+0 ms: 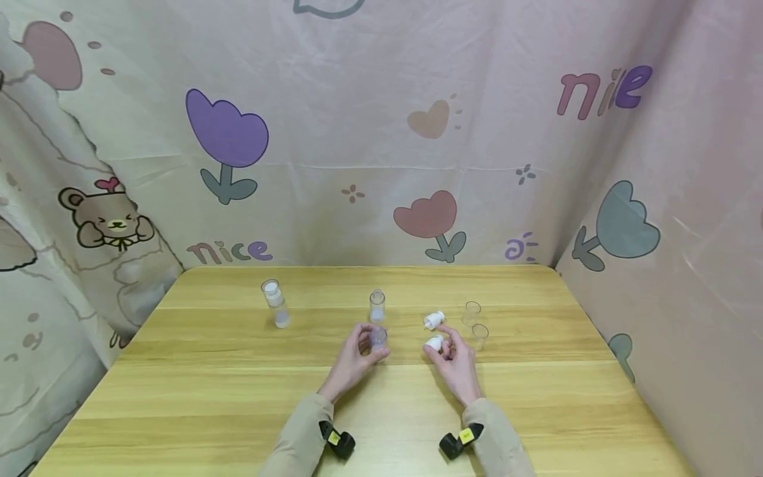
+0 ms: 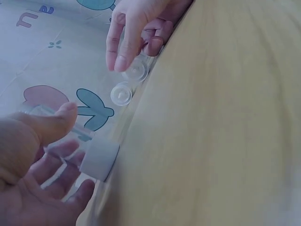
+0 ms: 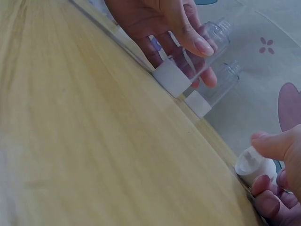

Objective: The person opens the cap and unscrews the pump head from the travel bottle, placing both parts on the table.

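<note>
My left hand (image 1: 356,354) holds a small clear bottle (image 3: 207,49) with a white base, standing upright on the table. In the left wrist view the thumb lies on one side of its white base (image 2: 99,157) and the fingers on the other. Just behind it stands a second clear bottle (image 1: 377,307) with an open neck. My right hand (image 1: 457,368) pinches a white pump top (image 3: 254,165) between thumb and fingers, low at the tabletop. Another white pump top (image 1: 434,320) lies on its side just beyond that hand.
Two clear caps (image 1: 479,333) stand to the right of my right hand. At the far left is a bottle (image 1: 277,305) with a white top under a clear cap. The wooden table (image 1: 208,397) meets a printed curtain (image 1: 334,218) at the back and sides.
</note>
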A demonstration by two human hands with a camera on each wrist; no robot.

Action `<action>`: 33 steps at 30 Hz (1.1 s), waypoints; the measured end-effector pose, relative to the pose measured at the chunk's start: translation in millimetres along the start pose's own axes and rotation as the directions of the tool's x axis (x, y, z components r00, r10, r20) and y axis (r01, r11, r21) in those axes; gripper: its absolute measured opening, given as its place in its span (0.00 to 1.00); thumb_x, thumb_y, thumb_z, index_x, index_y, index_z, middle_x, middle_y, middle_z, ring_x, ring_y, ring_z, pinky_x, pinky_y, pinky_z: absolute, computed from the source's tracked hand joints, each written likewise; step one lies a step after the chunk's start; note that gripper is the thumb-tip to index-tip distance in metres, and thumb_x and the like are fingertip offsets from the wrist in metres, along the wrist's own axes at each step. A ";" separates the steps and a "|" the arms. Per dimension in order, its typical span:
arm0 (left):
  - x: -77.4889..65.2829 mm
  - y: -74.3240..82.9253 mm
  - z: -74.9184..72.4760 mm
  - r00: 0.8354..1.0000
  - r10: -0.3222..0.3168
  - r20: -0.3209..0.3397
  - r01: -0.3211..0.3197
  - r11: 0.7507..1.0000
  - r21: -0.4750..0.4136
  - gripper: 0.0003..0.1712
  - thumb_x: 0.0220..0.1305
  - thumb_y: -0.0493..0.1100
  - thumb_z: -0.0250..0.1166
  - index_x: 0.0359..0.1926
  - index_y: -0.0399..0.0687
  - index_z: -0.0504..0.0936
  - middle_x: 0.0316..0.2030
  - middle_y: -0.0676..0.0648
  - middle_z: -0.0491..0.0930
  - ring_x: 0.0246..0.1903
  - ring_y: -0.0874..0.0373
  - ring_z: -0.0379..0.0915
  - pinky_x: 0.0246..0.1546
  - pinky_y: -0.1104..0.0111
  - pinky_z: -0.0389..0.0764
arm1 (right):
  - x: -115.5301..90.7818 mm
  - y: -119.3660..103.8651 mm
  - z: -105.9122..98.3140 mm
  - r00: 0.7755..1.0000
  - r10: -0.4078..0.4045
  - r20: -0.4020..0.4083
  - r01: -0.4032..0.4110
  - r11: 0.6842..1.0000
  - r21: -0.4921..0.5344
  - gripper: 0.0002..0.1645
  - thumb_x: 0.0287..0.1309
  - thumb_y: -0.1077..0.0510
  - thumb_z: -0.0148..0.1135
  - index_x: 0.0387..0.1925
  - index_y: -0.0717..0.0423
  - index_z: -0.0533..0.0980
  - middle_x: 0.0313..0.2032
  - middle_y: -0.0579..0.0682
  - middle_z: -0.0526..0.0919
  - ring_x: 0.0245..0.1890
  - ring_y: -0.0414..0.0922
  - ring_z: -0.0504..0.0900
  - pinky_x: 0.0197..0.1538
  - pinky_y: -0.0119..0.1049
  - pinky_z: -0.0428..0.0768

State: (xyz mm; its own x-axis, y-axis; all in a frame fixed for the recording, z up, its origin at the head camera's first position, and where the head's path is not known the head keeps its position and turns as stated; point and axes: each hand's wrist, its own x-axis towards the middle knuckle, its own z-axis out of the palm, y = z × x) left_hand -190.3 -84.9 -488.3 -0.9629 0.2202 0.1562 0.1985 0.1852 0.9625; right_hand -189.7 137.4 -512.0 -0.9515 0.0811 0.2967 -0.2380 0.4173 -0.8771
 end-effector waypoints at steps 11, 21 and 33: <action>12.2 -0.1 1.8 0.982 -0.008 -0.186 0.036 0.989 0.146 0.26 0.45 0.44 0.70 0.47 0.48 0.71 0.40 0.44 0.74 0.39 0.51 0.75 0.40 0.66 0.80 | -6.1 -30.3 -8.4 0.999 0.030 0.013 -0.031 0.992 0.122 0.18 0.54 0.64 0.57 0.48 0.62 0.71 0.20 0.53 0.67 0.12 0.32 0.61 0.13 0.22 0.63; 18.0 -0.4 4.0 0.968 0.018 -0.249 0.031 0.980 0.194 0.28 0.44 0.43 0.71 0.48 0.46 0.71 0.39 0.46 0.76 0.35 0.56 0.72 0.38 0.63 0.80 | -6.9 -28.1 -8.6 0.996 0.081 -0.030 -0.075 0.984 0.159 0.13 0.56 0.64 0.55 0.44 0.62 0.73 0.13 0.47 0.66 0.11 0.33 0.61 0.13 0.25 0.63; 19.0 -1.2 4.2 0.970 0.015 -0.243 0.025 0.986 0.162 0.33 0.41 0.42 0.72 0.51 0.48 0.70 0.44 0.48 0.75 0.36 0.56 0.71 0.39 0.62 0.80 | -7.5 -27.9 -9.8 0.992 0.122 -0.022 -0.116 0.974 0.195 0.13 0.58 0.62 0.53 0.44 0.63 0.73 0.09 0.46 0.63 0.09 0.33 0.58 0.11 0.25 0.58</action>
State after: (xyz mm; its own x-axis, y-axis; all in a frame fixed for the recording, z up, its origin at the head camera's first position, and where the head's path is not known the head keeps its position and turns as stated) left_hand -208.1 -77.0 -487.4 -0.9754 -0.0164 0.2197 0.2009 0.3433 0.9175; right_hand -173.9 134.0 -486.0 -0.9689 0.1515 0.1954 -0.1595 0.2208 -0.9622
